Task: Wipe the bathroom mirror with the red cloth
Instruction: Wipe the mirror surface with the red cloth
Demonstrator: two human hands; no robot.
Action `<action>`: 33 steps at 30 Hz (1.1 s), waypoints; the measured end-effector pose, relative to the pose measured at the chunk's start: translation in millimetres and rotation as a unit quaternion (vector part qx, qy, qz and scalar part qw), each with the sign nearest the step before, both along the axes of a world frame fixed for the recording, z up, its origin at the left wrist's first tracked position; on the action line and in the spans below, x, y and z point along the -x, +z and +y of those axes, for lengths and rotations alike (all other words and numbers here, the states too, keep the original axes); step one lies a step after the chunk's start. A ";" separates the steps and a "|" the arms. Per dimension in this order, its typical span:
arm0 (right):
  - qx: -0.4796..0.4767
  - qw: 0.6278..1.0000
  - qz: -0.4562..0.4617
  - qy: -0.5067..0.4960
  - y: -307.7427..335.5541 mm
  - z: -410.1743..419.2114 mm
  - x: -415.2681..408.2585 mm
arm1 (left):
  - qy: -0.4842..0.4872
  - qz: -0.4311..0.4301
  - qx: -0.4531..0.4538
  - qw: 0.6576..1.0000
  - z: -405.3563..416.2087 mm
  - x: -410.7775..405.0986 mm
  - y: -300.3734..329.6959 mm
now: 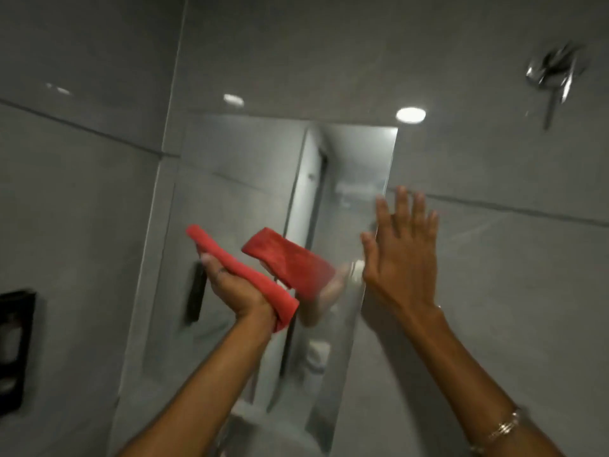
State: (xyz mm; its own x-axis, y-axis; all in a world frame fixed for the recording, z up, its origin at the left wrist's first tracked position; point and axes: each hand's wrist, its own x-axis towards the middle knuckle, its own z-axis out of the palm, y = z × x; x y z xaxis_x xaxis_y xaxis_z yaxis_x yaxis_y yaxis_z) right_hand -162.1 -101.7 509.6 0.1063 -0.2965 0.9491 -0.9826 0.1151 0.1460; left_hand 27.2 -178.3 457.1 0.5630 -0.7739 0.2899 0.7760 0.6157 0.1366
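My left hand (230,288) is clamped on the red cloth (244,275), soft fabric folded into a long flat strip, pressed vs the mirror (230,199); its long axis runs upper-left to lower-right, w/ its red reflection beside it. Right hand (400,255) is open, fingers spread, at the mirror's right edge, touching or not I can't tell. Glossy grey tiles (82,199) around; chrome fitting (557,74) upper right is blurred; black holder (14,351) cut off at left.
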 end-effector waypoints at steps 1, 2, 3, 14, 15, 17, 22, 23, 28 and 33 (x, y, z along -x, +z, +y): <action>0.011 0.999 -0.012 -0.034 22.4 2.8 15.8 | 0.090 -0.066 0.001 0.994 -14.1 -1.3 25.5; 0.013 0.998 -0.037 -0.047 50.4 4.1 29.3 | 0.189 -0.165 -0.006 0.968 -27.0 -4.1 60.4; 0.008 0.998 -0.039 -0.058 69.7 3.7 35.7 | 0.281 -0.275 -0.015 0.919 -40.5 -2.0 88.2; 0.046 0.994 -0.007 -0.099 71.7 -33.7 70.4 | 0.528 -0.624 -0.044 0.574 -92.4 30.7 195.8; 0.047 0.994 -0.006 -0.101 72.6 -32.7 70.6 | 0.534 -0.634 -0.017 0.560 -87.5 39.2 205.9; 0.048 0.993 -0.008 -0.106 73.0 -33.7 70.4 | 0.560 -0.647 0.074 0.512 -74.6 57.1 218.0; 0.042 0.995 -0.008 -0.095 71.4 -32.0 71.1 | 0.629 -0.645 0.295 0.318 -66.2 76.0 184.9; 0.040 0.995 -0.010 -0.092 72.0 -30.8 70.2 | 0.628 -0.645 0.341 0.272 -70.3 68.4 172.7; 0.028 0.995 -0.020 -0.094 70.9 -25.1 65.3 | 0.569 -0.655 0.484 0.114 -86.8 27.8 161.0; 0.030 0.995 -0.022 -0.088 72.7 -25.8 64.4 | 0.580 -0.690 0.358 0.244 -84.7 19.1 231.1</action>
